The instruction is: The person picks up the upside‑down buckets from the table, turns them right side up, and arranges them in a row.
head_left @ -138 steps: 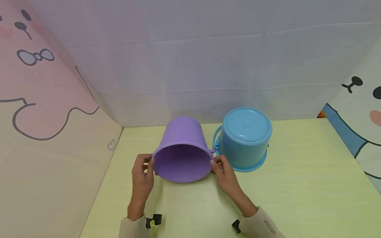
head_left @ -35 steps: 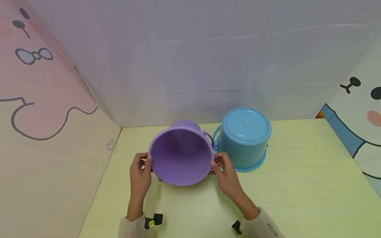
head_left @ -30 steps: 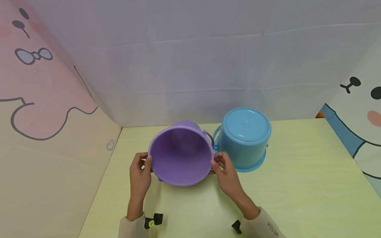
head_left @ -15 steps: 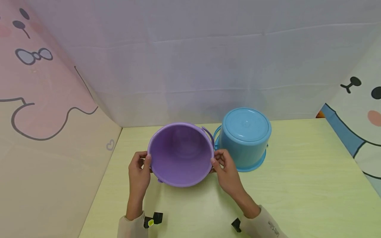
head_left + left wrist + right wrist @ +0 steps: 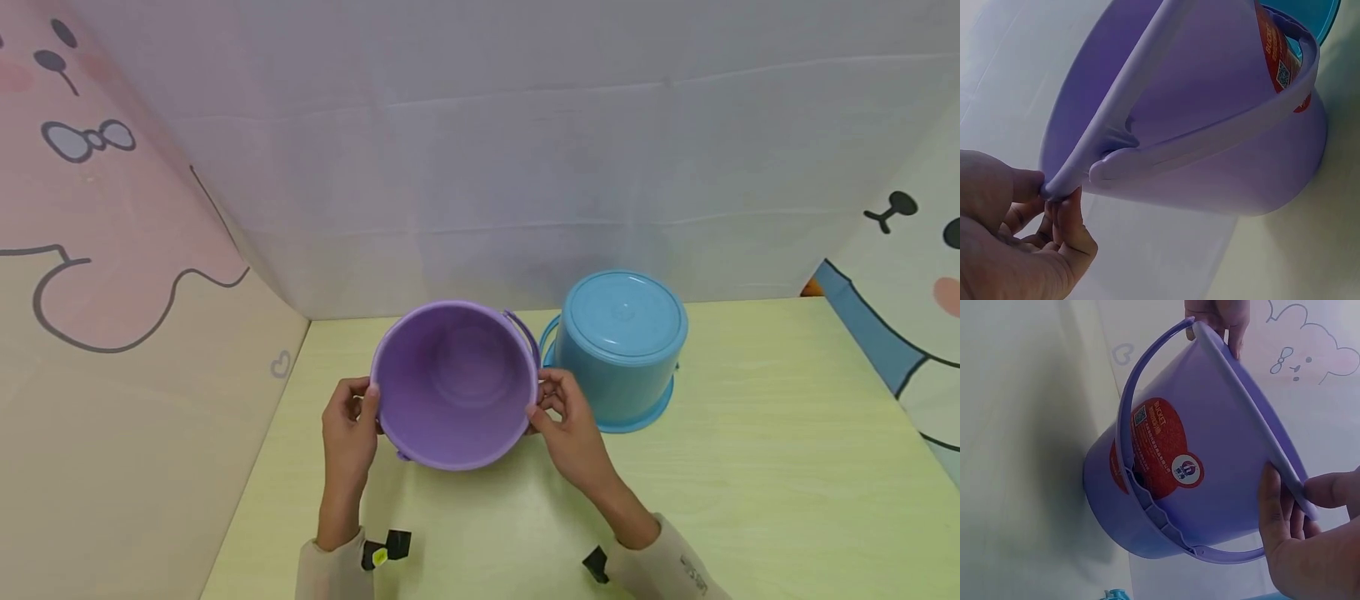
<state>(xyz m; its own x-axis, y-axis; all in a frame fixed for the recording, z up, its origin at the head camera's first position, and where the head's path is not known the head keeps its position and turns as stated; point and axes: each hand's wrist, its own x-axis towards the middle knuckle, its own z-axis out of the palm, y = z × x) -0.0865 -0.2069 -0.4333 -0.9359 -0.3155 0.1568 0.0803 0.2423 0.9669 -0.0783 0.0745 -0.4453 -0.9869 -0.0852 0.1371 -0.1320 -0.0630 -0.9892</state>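
Note:
Between my two hands is a purple bucket (image 5: pixel 456 417), its mouth tilted up toward me so the inside and bottom show. My left hand (image 5: pixel 351 429) pinches the rim on the left, thumb inside and fingers outside, as the left wrist view confirms. On the right side my right hand (image 5: pixel 572 433) pinches the rim the same way. The bucket's purple handle (image 5: pixel 1124 425) hangs around its far side, near a red label (image 5: pixel 1159 450) seen in the right wrist view. Just right of it, a light blue bucket (image 5: pixel 618 367) stands upside down on its rim.
A pale yellow-green table (image 5: pixel 750 433) lies under both buckets. White cloth (image 5: pixel 480 167) forms the back wall, with cartoon-printed panels on the left (image 5: pixel 135 333) and right (image 5: pixel 900 317). The blue bucket's handle (image 5: pixel 550 333) sits close to the purple bucket.
The purple bucket has tipped from lying with its mouth facing me and low to a more upward-facing mouth, both hands keeping hold of the rim. The blue bucket stays in place.

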